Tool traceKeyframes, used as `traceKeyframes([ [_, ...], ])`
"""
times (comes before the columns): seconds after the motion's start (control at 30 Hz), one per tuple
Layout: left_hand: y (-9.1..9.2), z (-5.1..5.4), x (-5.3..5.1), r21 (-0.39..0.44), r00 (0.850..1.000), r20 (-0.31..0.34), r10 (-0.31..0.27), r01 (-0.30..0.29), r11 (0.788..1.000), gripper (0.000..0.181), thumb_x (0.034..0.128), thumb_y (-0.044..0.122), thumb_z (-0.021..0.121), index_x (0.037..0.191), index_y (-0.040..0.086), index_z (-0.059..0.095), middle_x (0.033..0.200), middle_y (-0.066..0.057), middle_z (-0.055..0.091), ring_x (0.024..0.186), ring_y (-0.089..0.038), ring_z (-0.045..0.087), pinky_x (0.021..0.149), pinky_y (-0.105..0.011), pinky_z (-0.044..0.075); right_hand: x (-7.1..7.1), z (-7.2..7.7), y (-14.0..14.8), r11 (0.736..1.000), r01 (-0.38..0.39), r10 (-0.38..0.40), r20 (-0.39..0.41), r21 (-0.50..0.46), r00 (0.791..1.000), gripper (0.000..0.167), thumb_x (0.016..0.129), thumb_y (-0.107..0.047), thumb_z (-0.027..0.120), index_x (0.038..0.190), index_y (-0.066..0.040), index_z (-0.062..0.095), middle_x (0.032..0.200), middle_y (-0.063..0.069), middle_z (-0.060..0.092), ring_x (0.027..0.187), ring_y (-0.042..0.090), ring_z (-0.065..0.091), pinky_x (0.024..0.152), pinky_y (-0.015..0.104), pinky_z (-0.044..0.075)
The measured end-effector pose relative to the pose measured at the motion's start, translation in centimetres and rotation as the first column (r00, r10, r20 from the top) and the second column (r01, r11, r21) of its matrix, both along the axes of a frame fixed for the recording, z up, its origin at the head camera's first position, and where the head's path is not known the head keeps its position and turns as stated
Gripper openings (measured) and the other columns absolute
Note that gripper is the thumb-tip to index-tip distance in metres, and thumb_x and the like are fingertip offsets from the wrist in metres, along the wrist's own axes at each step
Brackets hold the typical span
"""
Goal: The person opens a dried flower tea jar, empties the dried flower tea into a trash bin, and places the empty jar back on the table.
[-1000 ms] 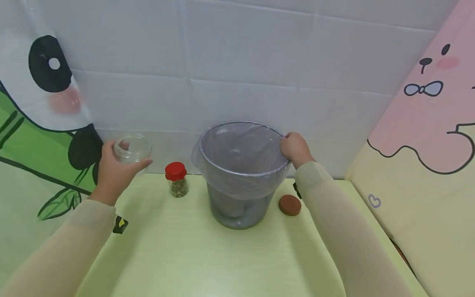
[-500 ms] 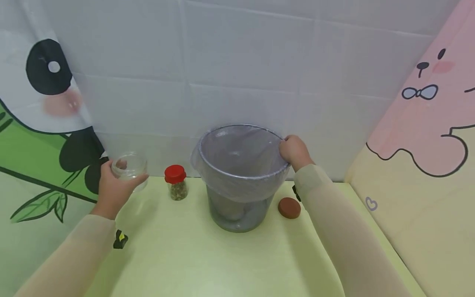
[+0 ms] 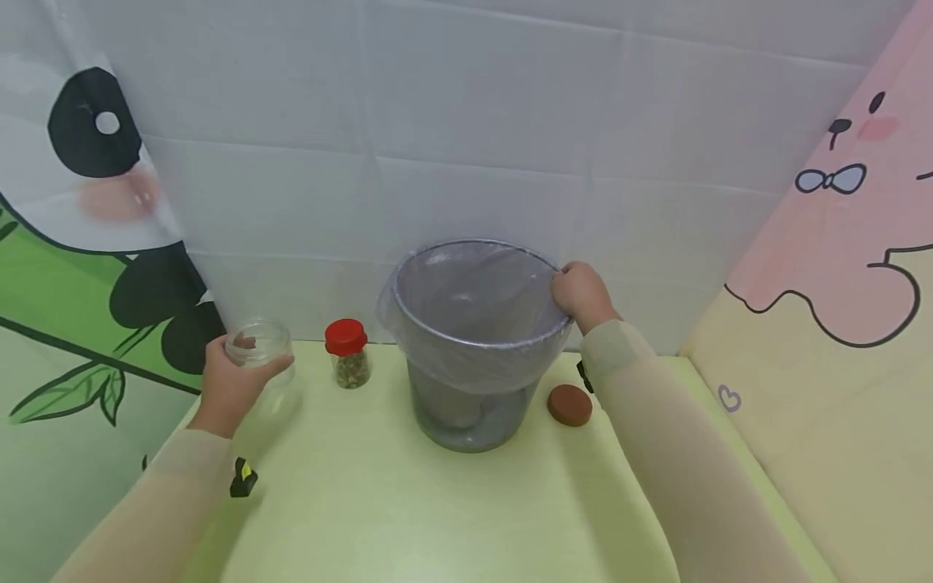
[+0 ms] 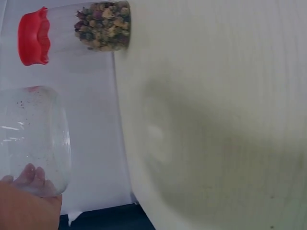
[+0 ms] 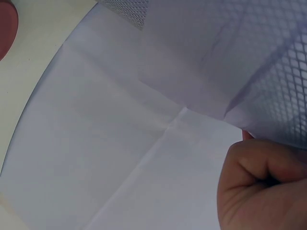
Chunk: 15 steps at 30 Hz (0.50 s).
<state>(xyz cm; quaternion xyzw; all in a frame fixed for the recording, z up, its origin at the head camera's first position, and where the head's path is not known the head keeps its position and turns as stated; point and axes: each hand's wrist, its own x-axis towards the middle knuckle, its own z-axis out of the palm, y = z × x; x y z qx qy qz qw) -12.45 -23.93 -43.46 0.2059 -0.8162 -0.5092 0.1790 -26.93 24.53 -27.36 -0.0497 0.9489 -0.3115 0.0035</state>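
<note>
A clear open-topped jar is held by my left hand, fingers round its far side and thumb along the front. In the left wrist view the jar looks nearly bare inside, with small specks on its wall, above the table surface. My right hand grips the right rim of a grey bin over its translucent liner. The right wrist view shows the right hand curled at the edge of the liner, with mesh behind it.
A jar of dried buds with a red lid stands left of the bin. A round brown lid lies on the pale table to the bin's right. White sheeting hangs behind, with printed cloth at both sides.
My left hand has lowered the clear jar from in front of the wall sheeting to near the table's back left. The right hand keeps its grip on the bin rim.
</note>
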Motion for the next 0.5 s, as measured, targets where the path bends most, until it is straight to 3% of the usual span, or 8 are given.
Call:
traceKeyframes([
  [0.27, -1.2, -2.2, -0.2, 0.016, 0.999, 0.034, -0.011, 0.011, 1.0, 0.121, 0.083, 0.056, 0.082, 0.16, 0.005, 0.003, 0.162, -0.028, 0.019, 0.142, -0.049, 0.028, 0.111, -0.068, 0.032, 0.0, 0.0, 0.1, 1.0, 0.002, -0.002, 0.0, 0.003, 1.0, 0.05, 0.108, -0.023, 0.032, 0.142, 0.009, 0.05, 0.139, 0.026, 0.056, 0.122, 0.04, 0.056, 0.104, 0.052, 0.047],
  [0.5, -1.7, -3.8, -0.5, 0.024, 0.998, 0.06, 0.016, -0.017, 1.0, 0.125, 0.0807, 0.058, 0.083, 0.16, 0.004, 0.003, 0.163, -0.03, 0.017, 0.144, -0.05, 0.026, 0.114, -0.066, 0.03, 0.0, -0.1, 0.0, 1.0, 0.003, -0.003, 0.022, -0.005, 1.0, 0.049, 0.11, -0.024, 0.034, 0.143, 0.008, 0.049, 0.138, 0.025, 0.056, 0.119, 0.039, 0.057, 0.101, 0.052, 0.048],
])
